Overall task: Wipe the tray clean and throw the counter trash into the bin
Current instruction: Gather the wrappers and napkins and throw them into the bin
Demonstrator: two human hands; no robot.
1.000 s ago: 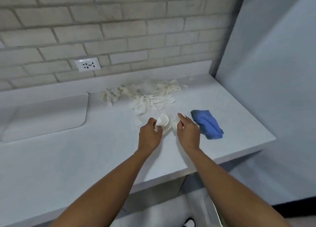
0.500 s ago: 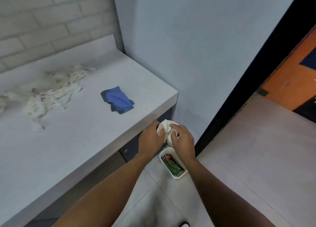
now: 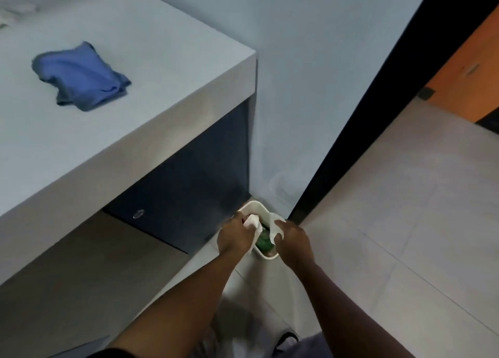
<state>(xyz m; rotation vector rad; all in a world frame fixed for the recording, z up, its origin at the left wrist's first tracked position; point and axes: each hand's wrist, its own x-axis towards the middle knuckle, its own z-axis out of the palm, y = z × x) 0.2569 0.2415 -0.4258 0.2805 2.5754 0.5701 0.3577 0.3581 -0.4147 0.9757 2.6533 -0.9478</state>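
Head view — left hand (image 3: 234,236) and right hand (image 3: 293,240), each clutching crumpled white paper (image 3: 252,220), poised over the bin (image 3: 255,205) on the floor below the table's (image 3: 162,68) right corner; trash-disposal step — next, release.

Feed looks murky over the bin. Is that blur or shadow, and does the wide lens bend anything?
Head view: the hands, left hand and right hand, and the white paper are slightly soft, likely motion blur; the bin sits in dim light beside the counter; the door frame leans from wide-angle distortion; no strong glare.
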